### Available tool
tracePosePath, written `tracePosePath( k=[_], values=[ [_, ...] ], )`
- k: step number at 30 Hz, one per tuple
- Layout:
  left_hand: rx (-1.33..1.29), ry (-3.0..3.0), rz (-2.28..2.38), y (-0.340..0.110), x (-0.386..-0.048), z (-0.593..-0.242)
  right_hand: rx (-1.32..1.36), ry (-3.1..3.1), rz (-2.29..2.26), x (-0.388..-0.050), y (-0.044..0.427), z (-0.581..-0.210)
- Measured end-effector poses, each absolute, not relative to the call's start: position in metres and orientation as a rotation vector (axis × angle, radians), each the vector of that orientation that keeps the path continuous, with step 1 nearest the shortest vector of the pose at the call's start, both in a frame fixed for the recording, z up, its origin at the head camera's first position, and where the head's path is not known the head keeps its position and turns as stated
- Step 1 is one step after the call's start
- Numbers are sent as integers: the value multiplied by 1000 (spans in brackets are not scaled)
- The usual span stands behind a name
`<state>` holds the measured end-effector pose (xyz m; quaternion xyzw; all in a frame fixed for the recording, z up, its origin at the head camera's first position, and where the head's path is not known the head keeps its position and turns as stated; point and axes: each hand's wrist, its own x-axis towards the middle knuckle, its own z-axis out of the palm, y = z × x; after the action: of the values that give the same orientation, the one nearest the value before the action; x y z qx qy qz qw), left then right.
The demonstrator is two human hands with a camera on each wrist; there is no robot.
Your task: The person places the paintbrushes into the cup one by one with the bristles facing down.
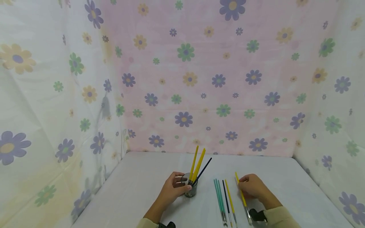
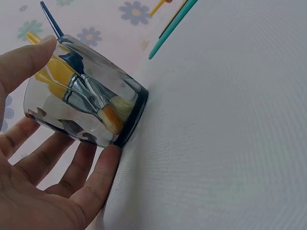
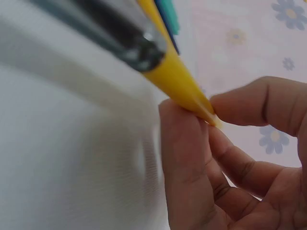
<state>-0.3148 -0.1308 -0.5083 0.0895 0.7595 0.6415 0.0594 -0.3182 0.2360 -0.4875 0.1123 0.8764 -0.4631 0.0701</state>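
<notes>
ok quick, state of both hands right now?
Left hand: holding the glass with brushes in it.
Right hand: closed, pinching one yellow paintbrush.

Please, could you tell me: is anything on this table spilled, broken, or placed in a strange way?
Nothing looks spilled or damaged. One small oddity: the brushes in the glass stand with their bristles down, which might bend them over time. The row of brushes lies tidily on the table.

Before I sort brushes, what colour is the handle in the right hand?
Yellow handle, clearest in the right wrist view.
</notes>
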Motion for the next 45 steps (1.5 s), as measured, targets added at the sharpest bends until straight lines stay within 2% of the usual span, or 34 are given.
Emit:
tracePosePath(
  k=[7,17,26,45],
  values=[
    [269,2294,1940,-133,-315,-508,345,2487,-1669,-317,237,-477],
    [215,2237,1962,-134,-318,-509,283,2506,-1798,-319,226,-453],
    [287,2136,1977,-137,-317,-507,201,2469,-1965,-318,216,-428],
    [322,2179,1914,-138,-315,-506,5,2410,-2259,-297,200,-397]
  ],
)
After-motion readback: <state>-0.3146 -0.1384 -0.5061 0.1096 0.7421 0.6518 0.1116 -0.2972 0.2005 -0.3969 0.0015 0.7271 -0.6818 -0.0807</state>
